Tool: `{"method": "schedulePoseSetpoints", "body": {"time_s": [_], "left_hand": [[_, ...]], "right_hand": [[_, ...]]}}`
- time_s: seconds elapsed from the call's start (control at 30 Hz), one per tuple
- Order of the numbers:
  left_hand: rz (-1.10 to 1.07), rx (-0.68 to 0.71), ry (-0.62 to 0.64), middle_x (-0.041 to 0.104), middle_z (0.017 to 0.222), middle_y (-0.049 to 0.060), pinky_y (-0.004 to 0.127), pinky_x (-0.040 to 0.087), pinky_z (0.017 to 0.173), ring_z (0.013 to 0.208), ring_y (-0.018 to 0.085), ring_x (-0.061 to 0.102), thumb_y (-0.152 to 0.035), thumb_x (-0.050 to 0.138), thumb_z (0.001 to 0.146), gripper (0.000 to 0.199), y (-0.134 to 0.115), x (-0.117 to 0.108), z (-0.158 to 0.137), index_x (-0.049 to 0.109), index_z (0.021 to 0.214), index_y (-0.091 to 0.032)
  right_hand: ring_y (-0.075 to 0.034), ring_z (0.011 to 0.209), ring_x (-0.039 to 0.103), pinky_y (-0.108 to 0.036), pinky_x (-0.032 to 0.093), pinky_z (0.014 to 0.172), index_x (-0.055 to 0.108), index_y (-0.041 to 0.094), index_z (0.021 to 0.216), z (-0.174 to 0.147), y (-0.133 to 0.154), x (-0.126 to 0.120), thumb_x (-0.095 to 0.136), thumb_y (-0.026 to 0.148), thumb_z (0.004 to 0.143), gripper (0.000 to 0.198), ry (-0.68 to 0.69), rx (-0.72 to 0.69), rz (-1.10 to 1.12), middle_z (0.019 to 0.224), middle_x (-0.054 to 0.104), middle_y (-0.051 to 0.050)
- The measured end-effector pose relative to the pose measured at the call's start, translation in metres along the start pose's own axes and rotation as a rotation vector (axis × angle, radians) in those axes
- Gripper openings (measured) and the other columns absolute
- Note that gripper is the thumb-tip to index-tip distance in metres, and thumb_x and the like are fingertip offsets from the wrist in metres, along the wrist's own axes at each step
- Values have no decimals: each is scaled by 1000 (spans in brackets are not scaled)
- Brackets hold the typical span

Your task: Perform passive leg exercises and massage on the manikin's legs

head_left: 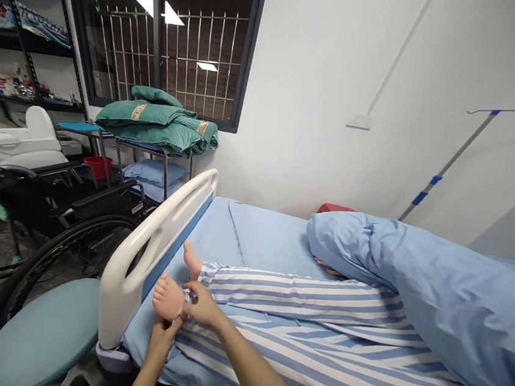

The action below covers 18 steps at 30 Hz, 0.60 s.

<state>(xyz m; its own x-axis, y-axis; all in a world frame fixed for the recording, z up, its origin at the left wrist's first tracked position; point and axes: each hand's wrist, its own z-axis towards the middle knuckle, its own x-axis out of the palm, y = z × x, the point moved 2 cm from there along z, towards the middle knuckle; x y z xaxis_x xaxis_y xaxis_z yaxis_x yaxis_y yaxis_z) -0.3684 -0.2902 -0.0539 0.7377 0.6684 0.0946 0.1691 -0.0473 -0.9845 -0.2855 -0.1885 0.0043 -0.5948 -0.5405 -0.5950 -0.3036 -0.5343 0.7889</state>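
Observation:
Two bare, smooth feet like a manikin's stick out of blue-and-white striped trousers (293, 292) on the bed. Around the ankle of the nearer foot (168, 297), both hands are at the trouser cuff. My left hand (164, 332) is below the ankle, its fingers closed on the cuff's lower edge. From the other side my right hand (201, 305) pinches the cuff at the top of the ankle, where a small dark patch shows between the fingers. The farther foot (192, 261) points upward, untouched. A light blue quilt (449, 299) is folded back over the upper legs.
A white bed end board (128, 265) stands just beyond the feet. Left of it are a teal stool seat (45, 330) and a black wheelchair (73, 198). Green folded bedding (164, 122) lies on a stand by the window. A drip pole (454, 158) rises behind the bed.

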Motion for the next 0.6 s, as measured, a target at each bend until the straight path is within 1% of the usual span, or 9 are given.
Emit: {"method": "schedulePoseSetpoints", "body": {"time_s": [0.07, 0.13, 0.2, 0.27, 0.37, 0.47, 0.53, 0.6], "left_hand": [[-27, 15, 29, 69, 99, 11, 30, 49, 84, 101, 28, 60, -40, 71, 57, 44, -4, 2, -2, 64, 91, -12], [-56, 11, 40, 69, 95, 11, 31, 50, 81, 97, 29, 61, -39, 73, 55, 47, -5, 3, -3, 64, 91, -11], [-80, -13, 25, 70, 93, 12, 32, 51, 78, 93, 30, 63, -39, 76, 52, 51, -4, 3, -3, 64, 91, -9], [-103, -34, 4, 69, 92, 14, 33, 52, 77, 90, 29, 63, -38, 77, 50, 53, -3, 2, -2, 64, 90, -7], [-124, -44, -10, 69, 94, 16, 32, 52, 79, 91, 28, 64, -37, 78, 50, 53, -2, 2, -2, 64, 91, -7], [-146, -46, 4, 69, 94, 15, 31, 52, 79, 91, 28, 64, -36, 79, 50, 52, -3, 2, -3, 64, 91, -8], [-153, -44, 22, 69, 93, 15, 33, 52, 79, 91, 29, 64, -36, 79, 49, 52, -1, 3, -2, 64, 90, -8], [-158, -40, 33, 69, 95, 15, 33, 52, 81, 93, 29, 63, -35, 79, 50, 53, 3, 3, -1, 63, 92, -8]], "right_hand": [[-20, 89, 55, -31, 44, 77, 55, 18, 102, 10, 3, -5, 52, 15, 60, 42, -89, 23, 14, 98, 60, -5], [-20, 91, 55, -33, 44, 80, 51, 18, 107, 22, 10, -11, 50, 15, 61, 46, -206, 22, 9, 99, 58, -5], [-22, 102, 50, -35, 42, 88, 42, 18, 119, 34, 16, -18, 51, 17, 60, 59, -301, -22, 12, 114, 51, -8], [-23, 117, 41, -36, 35, 97, 30, 18, 128, 47, 21, -21, 54, 19, 59, 74, -351, -65, 18, 129, 39, -9], [-24, 127, 29, -37, 27, 104, 23, 16, 134, 64, 17, -18, 55, 21, 59, 82, -340, -43, 4, 138, 30, -12], [-25, 131, 24, -36, 24, 106, 18, 13, 138, 76, 6, -8, 58, 23, 58, 90, -226, -18, -21, 142, 24, -13], [-26, 130, 25, -36, 24, 105, 18, 14, 138, 79, -4, -5, 61, 25, 56, 93, -170, 3, -62, 143, 26, -13], [-27, 126, 32, -37, 26, 101, 23, 19, 137, 78, -14, -5, 64, 27, 55, 91, -142, 72, -134, 139, 34, -10]]}}
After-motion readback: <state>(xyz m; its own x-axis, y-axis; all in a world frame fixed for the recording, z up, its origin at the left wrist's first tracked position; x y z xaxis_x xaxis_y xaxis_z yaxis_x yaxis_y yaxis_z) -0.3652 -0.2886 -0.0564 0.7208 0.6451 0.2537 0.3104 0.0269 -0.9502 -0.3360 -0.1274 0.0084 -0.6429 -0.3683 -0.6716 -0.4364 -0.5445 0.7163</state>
